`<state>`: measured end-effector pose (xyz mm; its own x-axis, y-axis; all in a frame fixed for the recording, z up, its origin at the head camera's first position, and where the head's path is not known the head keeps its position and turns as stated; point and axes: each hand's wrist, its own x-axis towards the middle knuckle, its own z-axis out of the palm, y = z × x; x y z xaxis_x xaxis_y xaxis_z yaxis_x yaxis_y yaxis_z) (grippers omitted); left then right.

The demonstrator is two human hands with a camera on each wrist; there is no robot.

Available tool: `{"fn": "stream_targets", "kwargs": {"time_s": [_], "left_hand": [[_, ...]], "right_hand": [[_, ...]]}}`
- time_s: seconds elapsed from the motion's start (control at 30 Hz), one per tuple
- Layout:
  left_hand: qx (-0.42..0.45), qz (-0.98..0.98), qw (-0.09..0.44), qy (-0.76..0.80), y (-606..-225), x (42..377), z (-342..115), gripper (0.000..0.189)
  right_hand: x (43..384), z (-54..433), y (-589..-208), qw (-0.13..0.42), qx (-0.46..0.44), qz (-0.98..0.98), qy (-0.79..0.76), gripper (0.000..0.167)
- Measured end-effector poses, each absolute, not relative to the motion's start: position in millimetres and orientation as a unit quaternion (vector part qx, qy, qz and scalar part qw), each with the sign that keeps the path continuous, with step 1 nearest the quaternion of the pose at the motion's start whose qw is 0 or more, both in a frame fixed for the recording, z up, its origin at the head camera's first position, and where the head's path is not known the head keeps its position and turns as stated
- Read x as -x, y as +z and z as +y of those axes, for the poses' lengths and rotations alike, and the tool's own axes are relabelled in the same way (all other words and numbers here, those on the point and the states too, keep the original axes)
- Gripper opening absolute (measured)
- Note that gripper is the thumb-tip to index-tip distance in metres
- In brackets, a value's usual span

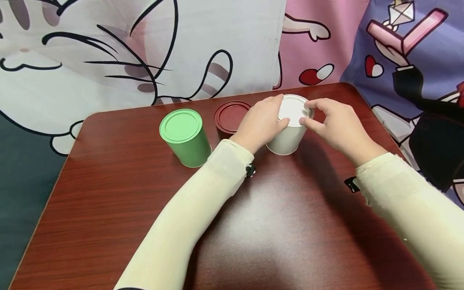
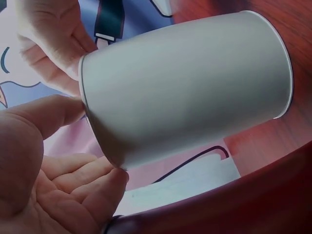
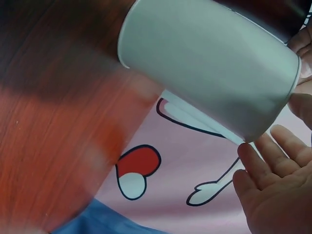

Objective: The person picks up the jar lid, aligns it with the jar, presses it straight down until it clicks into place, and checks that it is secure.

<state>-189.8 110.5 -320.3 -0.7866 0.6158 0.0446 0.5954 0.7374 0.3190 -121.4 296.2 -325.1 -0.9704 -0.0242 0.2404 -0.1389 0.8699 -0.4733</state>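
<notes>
A white can (image 1: 285, 139) with a round lid (image 1: 293, 108) stands upright near the far edge of the table. My left hand (image 1: 260, 121) grips its top rim from the left, with thumb and fingers spread around the edge. From the right, my right hand (image 1: 338, 127) holds the same rim between thumb and fingers. The left wrist view shows the white can (image 2: 187, 90) with fingertips of both hands at its lid end. In the right wrist view, fingertips touch the rim of the white can (image 3: 209, 68), and the lid's top is hidden.
Left of the white can stands a dark red can (image 1: 232, 114), partly covered by my left hand. Farther left is a green can (image 1: 186, 139) with its lid on. All stand on a reddish-brown wooden table (image 1: 108, 193). A printed cartoon cloth (image 1: 224, 28) hangs behind it.
</notes>
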Motion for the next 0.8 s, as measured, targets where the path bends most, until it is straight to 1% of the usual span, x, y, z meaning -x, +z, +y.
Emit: {"fn": "stream_targets", "kwargs": {"time_s": [0.23,0.47,0.63,0.8], "left_hand": [[-0.350,0.919,-0.005,0.183,-320,177,97,0.067],[-0.367,0.914,-0.020,0.173,-317,158,76,0.070],[-0.382,0.910,-0.058,0.151,-317,151,66,0.069],[-0.386,0.907,-0.079,0.151,-320,145,57,0.077]], "right_hand": [[123,298,-329,0.125,-0.051,-0.958,0.253,0.041],[118,305,-333,0.129,-0.056,-0.958,0.248,0.040],[112,307,-337,0.130,-0.068,-0.961,0.233,0.046],[104,308,-345,0.139,-0.104,-0.960,0.218,0.054]]}}
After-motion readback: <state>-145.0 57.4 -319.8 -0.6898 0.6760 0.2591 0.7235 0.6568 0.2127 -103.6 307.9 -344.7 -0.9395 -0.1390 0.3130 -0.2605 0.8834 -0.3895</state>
